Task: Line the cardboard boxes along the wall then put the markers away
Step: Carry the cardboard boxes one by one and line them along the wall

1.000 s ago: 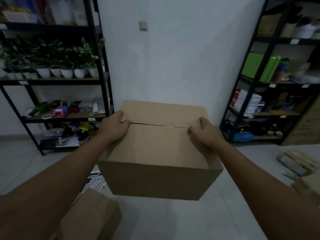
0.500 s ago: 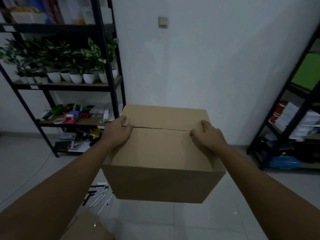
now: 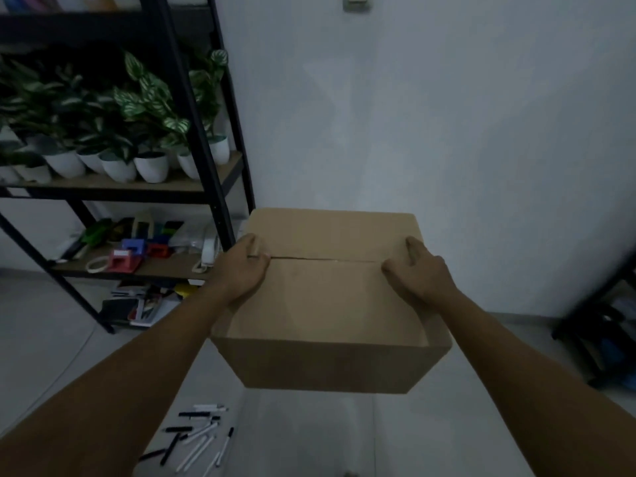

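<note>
- A cardboard box (image 3: 330, 304) is held clear of the floor at the centre of the scene, in front of the white wall (image 3: 447, 132), its top flaps meeting along a seam.
- The left hand (image 3: 241, 270) is curled over the box's left top edge, its fingers clamped at the left end of the seam.
- The right hand (image 3: 420, 273) is curled over the right top edge, its fingers bent down onto the flap near the seam's right end.
- Markers (image 3: 198, 438) are scattered on the tiled floor (image 3: 309, 442) at near left, below the box.
- A black shelving unit (image 3: 196, 132) is seen at far left, just beside the box, with potted plants (image 3: 137, 132) in white pots on one shelf and small items below.
</note>
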